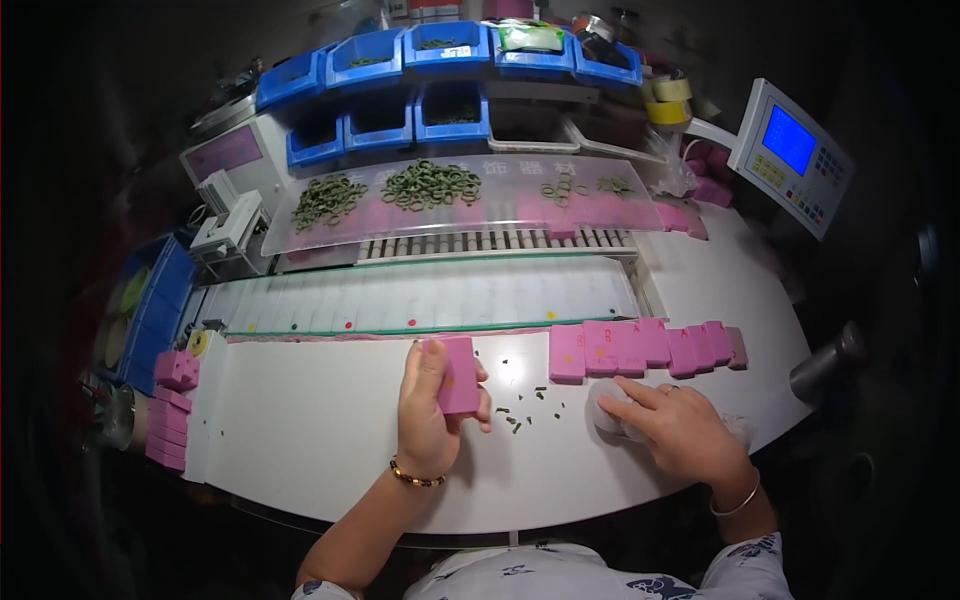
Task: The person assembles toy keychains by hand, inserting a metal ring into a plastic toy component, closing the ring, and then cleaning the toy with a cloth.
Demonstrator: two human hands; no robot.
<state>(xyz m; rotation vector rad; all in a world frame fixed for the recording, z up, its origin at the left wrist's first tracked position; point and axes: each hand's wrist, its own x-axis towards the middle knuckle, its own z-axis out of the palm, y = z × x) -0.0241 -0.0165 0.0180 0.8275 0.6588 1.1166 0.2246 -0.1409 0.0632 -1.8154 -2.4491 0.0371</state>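
My left hand (428, 425) is closed round a pink rubber mould block (459, 375), held upright above the white table (310, 400). Its thumb presses the block's left side, and fingertips show at the right edge. To the right, my right hand (690, 430) grips a whitish, rounded, soft-looking pouch (612, 408) resting on the table; its contents are hidden. Several more pink mould blocks (630, 352) lie in an overlapping row just beyond that hand. Small dark green scraps (517, 412) are scattered between my hands.
Farther back, a clear sheet (510, 200) bears heaps of green rings (430, 186) above a roller track (490, 242). Blue bins (447, 45) stand behind it. A control panel (790, 140) with a lit blue screen is at right. More pink blocks (168, 430) stack at left.
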